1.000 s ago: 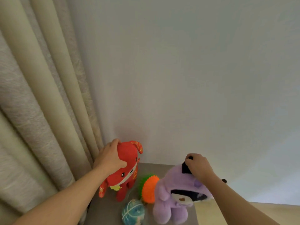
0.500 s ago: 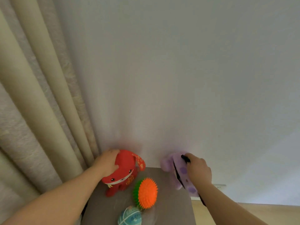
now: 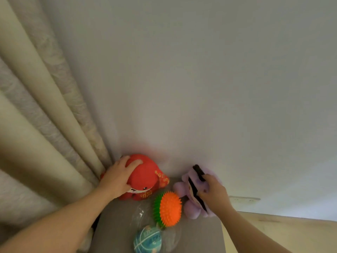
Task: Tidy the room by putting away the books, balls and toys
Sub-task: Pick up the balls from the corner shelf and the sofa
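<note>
A red plush toy (image 3: 145, 179) sits at the back left of a grey table top (image 3: 113, 225), against the wall. My left hand (image 3: 118, 177) grips its head from the left. A purple plush toy (image 3: 193, 201) with black markings sits at the back right, also against the wall, with my right hand (image 3: 212, 192) closed on its head. Between the two toys lies an orange and green spiky ball (image 3: 168, 209). A blue patterned ball (image 3: 147, 240) rests nearer to me.
Beige curtains (image 3: 45, 125) hang at the left, touching the table's corner. A plain white wall (image 3: 200, 88) rises behind the table. A wall socket (image 3: 244, 199) sits low at the right, above a wooden floor (image 3: 282, 234). A clear plastic piece (image 3: 138, 214) lies by the balls.
Both hands have pushed the plush toys back against the wall and set them down on the table. The purple toy went from the table's front to its back right corner.
</note>
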Demonstrator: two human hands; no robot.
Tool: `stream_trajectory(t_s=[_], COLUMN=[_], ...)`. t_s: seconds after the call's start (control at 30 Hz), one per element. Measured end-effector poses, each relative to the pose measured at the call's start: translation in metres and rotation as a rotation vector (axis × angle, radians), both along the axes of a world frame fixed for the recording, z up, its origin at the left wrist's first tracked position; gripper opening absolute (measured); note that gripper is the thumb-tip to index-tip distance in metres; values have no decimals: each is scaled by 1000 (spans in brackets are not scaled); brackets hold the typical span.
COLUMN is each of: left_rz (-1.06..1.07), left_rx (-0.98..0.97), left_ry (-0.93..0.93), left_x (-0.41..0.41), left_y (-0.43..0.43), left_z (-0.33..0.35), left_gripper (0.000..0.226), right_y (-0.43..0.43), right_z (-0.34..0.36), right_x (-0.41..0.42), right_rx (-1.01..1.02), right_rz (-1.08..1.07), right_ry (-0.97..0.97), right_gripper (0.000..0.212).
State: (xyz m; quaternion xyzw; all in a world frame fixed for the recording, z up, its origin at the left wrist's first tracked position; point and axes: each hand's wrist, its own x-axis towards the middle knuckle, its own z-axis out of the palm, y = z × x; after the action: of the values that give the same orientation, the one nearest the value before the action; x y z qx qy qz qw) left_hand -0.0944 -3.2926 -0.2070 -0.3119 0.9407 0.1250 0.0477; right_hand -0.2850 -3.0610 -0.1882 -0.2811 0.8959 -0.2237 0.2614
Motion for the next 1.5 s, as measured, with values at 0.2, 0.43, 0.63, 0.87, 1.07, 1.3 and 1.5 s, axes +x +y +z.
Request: stream_trajectory(t_s=[0.2,0.43,0.63,0.87,1.07,1.3,1.5], left_rz=[50,145,58,47,145,233,285], left_rx=[-187,-100,-310,-327,-146,19,163], left_ry=[-164,99,89,88,27,189,226], left_x=[1,-4,7,2,-1,3,6], left_y=[-4,14,19,27,31,19,18], left_z=[4,-5,-7,-3,-3,-6,-10], left_gripper=[80,83,100,93,91,83,89], right_y=[-14,-24,-21,-22,-35,-34,-18], right_z=[-17,-24,-34,-18,-30,-40,-42], right_x=[2,3,3,-9,3,-1,-5], right_rx=[20,193,190,157,306,186,14], right_rz=[-55,-197,99,380,138,133,146], right_ry=[119,32,179,315,168,163,94], right_gripper=[68,88,69,64,68,64,57])
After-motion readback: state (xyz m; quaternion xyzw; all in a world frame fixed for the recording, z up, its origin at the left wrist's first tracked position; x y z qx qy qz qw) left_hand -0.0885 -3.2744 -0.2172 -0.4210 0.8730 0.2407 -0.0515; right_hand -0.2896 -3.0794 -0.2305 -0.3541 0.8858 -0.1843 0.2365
